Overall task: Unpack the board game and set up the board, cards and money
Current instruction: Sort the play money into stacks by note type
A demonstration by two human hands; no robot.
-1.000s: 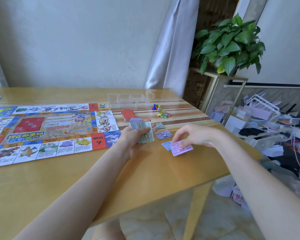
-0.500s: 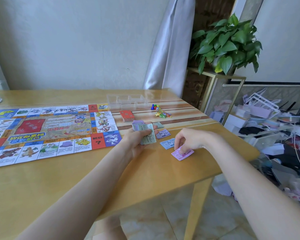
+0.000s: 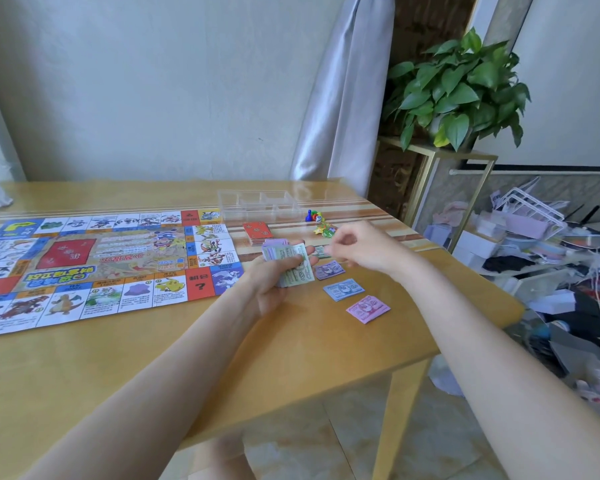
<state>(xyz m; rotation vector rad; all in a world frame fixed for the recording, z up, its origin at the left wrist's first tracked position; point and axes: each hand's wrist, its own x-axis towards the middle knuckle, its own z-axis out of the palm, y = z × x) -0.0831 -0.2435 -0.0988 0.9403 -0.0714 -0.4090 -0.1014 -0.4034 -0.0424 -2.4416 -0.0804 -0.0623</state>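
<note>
The colourful game board (image 3: 101, 265) lies unfolded on the left of the wooden table (image 3: 291, 358). My left hand (image 3: 271, 292) grips a stack of paper money (image 3: 288, 263) just right of the board. My right hand (image 3: 364, 247) hovers beside the stack with its fingers loosely curled, and I see nothing in it. A row of single notes lies on the table: green (image 3: 321, 252), purple (image 3: 329, 270), blue (image 3: 343, 289) and pink (image 3: 368, 308). A red card deck (image 3: 257, 232) sits behind the stack.
A clear plastic tray (image 3: 260, 206) stands at the back, with coloured pawns (image 3: 314, 215) and star tokens (image 3: 326, 230) to its right. The table's right edge runs close to the notes. Beyond it are a potted plant (image 3: 458, 95) and piled clutter (image 3: 551, 254).
My right hand let go of the pink note on the table and moved up and back toward the stack. My left hand has kept hold of the stack.
</note>
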